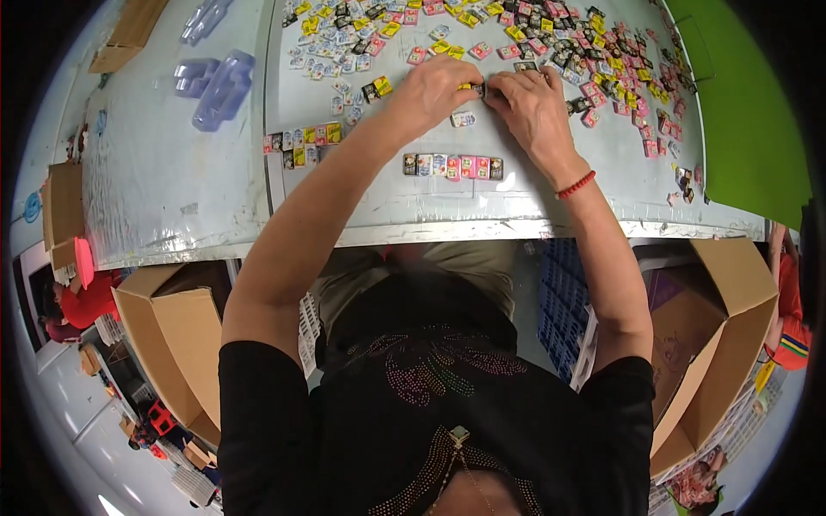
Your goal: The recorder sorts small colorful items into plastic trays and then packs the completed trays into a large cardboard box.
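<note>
Many small printed blocks, pink, yellow, black and white, lie scattered over the far part of the white table (370,206). My left hand (426,95) pinches a small dark-and-yellow block (469,87) by its edge. Close against it, the bent fingers of my right hand (535,107) meet at the same spot; whatever they grip is mostly hidden. Just below the fingertips sits a white block (463,119). Nearer to me, a straight row of blocks (453,167) stands side by side. Left of my left forearm is another lined-up group of blocks (303,138).
Clear plastic trays (224,90) lie on the table's left part. A green panel (748,112) borders the right side. Open cardboard boxes stand below the table edge at left (176,335) and right (714,344). A blue crate (564,301) is beside my legs. Other people are at both sides.
</note>
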Tool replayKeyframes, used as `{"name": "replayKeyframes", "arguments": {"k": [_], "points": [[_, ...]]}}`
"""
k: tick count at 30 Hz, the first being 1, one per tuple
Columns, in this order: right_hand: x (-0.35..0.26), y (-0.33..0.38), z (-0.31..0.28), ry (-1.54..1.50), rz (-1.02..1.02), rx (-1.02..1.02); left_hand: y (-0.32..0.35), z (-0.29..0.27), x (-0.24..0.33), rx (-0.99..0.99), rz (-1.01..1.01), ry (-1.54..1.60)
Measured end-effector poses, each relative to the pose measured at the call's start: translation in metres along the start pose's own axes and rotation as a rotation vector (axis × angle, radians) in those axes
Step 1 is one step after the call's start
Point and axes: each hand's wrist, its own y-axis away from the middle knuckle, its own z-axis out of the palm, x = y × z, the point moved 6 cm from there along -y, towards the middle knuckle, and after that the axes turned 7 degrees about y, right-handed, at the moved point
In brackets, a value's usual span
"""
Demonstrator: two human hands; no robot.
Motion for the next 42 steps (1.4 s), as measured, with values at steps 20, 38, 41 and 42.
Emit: {"name": "replayKeyframes", "arguments": {"k": [20, 38, 41, 42], "points": [[-0.087, 0.08, -0.042, -0.212, 0.017, -0.043, 0.1, -0.018, 0.101, -0.135, -0.083, 0.091], [-0.09, 0.087, -0.042, -0.162, 0.024, 0.065, 0.103, -0.021, 0.083, 0.126, -0.004, 0.137], [-0.091, 0.089, -0.04, -0.165, 0.02, 0.076, 0.104, -0.019, 0.082, 0.124, -0.003, 0.14], [-0.091, 0.089, -0.04, -0.164, 0.021, 0.076, 0.106, -0.018, 0.08, 0.124, -0.013, 0.133]]}}
